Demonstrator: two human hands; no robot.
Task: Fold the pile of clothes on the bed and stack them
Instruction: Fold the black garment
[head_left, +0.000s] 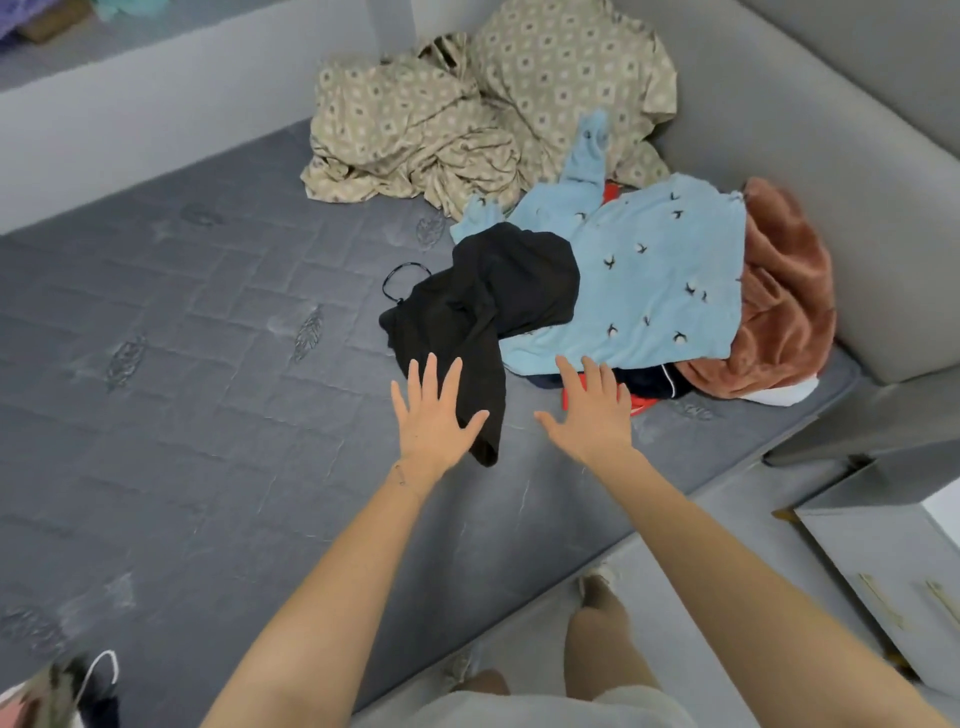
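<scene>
i see left hand (434, 415), right hand (589, 410) both spread wide, holding nothing, by crumpled black fabric garment (493, 296). mixed clothes pile (774, 312) at near-right corner of grey quilted mattress (208, 364). risk: tugging black piece drags light blue bird-print top (654, 270) over edge; thin black strap loop (387, 283) may snag.

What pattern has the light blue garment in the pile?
Small dark bird-like marks on the light blue garment; head view.

Beyond the fingers (431, 374) lie a black garment (498, 291), a pale-blue top (654, 270) with dark bird print and a rust-brown fleece (779, 301) — farther off, beige diamond-patterned bedding (441, 124).
</scene>
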